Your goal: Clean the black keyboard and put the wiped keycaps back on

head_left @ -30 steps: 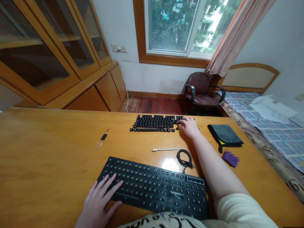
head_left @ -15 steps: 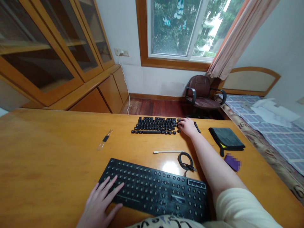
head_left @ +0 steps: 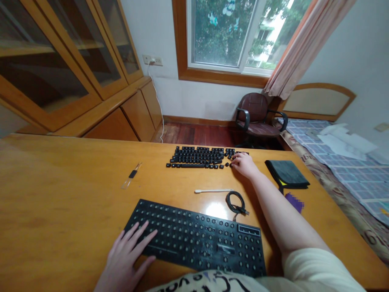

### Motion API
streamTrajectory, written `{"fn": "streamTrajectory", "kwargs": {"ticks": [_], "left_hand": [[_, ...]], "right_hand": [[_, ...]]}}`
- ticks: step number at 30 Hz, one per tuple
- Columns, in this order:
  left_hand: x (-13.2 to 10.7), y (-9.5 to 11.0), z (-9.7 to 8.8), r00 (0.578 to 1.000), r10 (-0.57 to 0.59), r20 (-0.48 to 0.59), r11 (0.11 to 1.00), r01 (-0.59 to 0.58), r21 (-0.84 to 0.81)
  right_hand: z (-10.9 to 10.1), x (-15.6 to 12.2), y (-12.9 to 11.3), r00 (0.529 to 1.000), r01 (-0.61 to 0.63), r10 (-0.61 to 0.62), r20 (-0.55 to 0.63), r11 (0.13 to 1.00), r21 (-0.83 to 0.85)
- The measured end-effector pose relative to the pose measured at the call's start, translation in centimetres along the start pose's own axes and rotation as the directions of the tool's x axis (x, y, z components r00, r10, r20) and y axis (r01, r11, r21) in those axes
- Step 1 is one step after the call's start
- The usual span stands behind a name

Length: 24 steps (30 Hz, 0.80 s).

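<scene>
A black keyboard base (head_left: pixel 197 239) with its keycaps removed lies near me on the wooden desk (head_left: pixel 60 194). My left hand (head_left: pixel 129 253) rests flat on its left end, fingers spread and open. The loose black keycaps (head_left: pixel 200 157) are laid out in rows at the far side of the desk. My right hand (head_left: pixel 243 164) reaches to the right end of those rows, fingers curled among the keycaps; whether they pinch one is hidden.
A white swab stick (head_left: pixel 212 190) and a coiled black cable (head_left: pixel 236 202) lie between the keyboard and the keycaps. A folded dark cloth (head_left: pixel 287 173) sits at the right, a small clear tool (head_left: pixel 131 175) at the left. A chair (head_left: pixel 258 117) and bed (head_left: pixel 349 162) stand beyond.
My right hand has shifted slightly along the right end of the keycap rows. The left hand stays on the keyboard base. The view has swayed a little.
</scene>
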<state>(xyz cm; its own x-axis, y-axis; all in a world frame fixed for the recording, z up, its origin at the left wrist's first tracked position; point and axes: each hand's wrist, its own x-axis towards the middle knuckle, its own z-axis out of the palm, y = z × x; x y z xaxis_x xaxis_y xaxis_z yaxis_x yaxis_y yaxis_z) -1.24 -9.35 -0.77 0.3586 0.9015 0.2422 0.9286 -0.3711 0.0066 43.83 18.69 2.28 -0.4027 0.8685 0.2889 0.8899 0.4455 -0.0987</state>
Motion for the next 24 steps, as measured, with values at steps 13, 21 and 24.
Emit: {"fn": "streamTrajectory", "kwargs": {"ticks": [13,21,24], "left_hand": [[0.0,0.0,0.0,1.0,-0.003,-0.006,1.0,0.003,-0.016],[0.0,0.1,-0.2,1.0,0.015,-0.013,0.999,-0.015,0.03],[0.1,0.1,-0.1,1.0,0.015,-0.013,0.999,-0.014,0.035]], "right_hand": [[0.0,0.6,-1.2,0.996,0.07,-0.068,0.066,0.997,-0.039],[-0.4,1.3,0.2,0.991,-0.128,0.127,-0.029,0.991,-0.028],[0.0,2.2,0.2,0.985,-0.173,0.172,-0.015,0.983,-0.068]]}}
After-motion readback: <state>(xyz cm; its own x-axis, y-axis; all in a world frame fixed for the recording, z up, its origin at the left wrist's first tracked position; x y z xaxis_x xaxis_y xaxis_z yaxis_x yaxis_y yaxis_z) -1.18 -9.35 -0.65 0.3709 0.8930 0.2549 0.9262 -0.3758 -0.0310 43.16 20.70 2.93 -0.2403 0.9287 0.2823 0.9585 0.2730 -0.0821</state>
